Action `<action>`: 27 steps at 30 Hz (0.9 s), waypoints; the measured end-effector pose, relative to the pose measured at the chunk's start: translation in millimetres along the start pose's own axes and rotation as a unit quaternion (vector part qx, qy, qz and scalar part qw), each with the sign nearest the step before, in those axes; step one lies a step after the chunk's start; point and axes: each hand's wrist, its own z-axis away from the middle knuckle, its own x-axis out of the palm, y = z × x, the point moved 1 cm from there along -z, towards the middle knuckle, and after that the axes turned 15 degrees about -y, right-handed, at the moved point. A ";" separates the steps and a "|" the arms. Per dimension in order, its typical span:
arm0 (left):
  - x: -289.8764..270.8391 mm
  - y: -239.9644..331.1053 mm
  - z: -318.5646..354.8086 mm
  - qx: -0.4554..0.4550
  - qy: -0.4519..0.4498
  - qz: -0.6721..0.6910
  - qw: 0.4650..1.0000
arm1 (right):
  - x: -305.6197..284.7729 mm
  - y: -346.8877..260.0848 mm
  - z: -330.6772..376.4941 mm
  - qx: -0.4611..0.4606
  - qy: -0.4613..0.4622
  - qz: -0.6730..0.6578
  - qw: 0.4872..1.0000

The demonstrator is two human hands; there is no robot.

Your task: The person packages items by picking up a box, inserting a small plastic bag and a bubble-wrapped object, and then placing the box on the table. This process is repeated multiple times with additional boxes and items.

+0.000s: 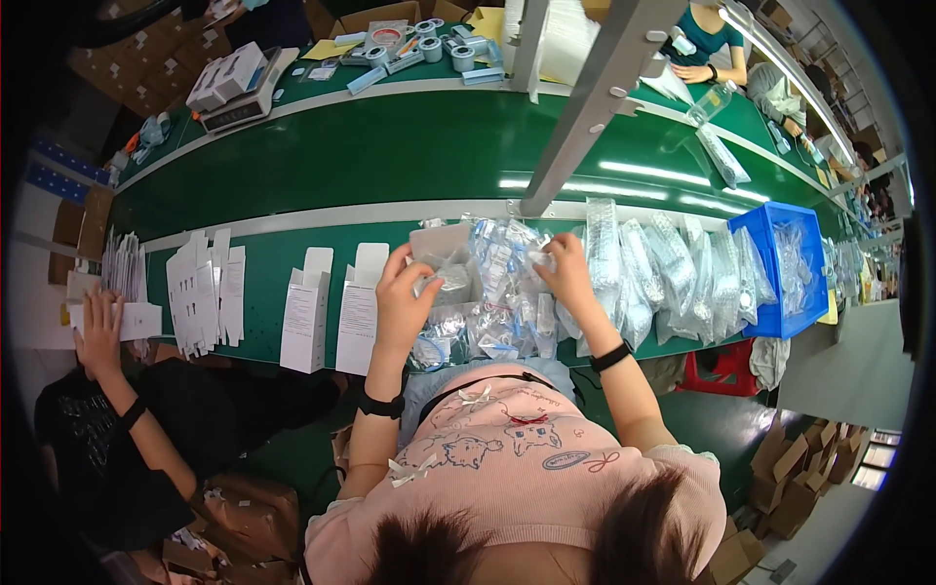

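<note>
My left hand (pixel 401 300) is closed with its fingertips on a crinkled clear plastic bag (pixel 454 283). Across from it, my right hand (pixel 568 273) pinches the edge of something clear, seemingly plastic film, too small to make out fully. Between and below both hands lies a heap of clear bags (pixel 499 255) with blue and white parts inside. To the left of my left hand stand two white cartons, one (pixel 304 322) farther out and one (pixel 357 317) closer, their top flaps up. Bubble-wrap pouches (pixel 673 268) lean in a row to the right of my right hand.
A blue bin (pixel 767 216) holding clear bags stands right of the pouches. Flat white cartons (pixel 195 292) lie to the left, near a co-worker's hand (pixel 98 331). Beyond runs a green belt (pixel 390 146), crossed by a grey metal post (pixel 595 102). Tape rolls (pixel 429 47) sit across it.
</note>
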 end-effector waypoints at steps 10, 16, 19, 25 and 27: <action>1.8 -9.0 -17.7 -0.031 0.041 -0.004 0.999 | -33.7 -126.6 -8.1 -0.147 0.074 -0.378 0.911; 8.2 -19.2 -18.7 -0.047 0.034 0.061 0.996 | -11.0 -127.6 -17.2 -0.217 0.064 -0.062 0.972; 10.1 -17.7 -18.5 -0.057 0.053 0.052 0.996 | -19.4 -126.9 -22.8 -0.273 0.128 -0.023 0.953; 5.6 -18.5 -22.0 -0.066 0.060 0.036 0.995 | 1.5 -118.1 -19.5 -0.233 0.093 -0.202 0.947; 7.1 -26.2 -21.2 -0.057 0.063 0.079 0.993 | 2.1 -120.0 -19.8 -0.250 0.087 -0.194 0.945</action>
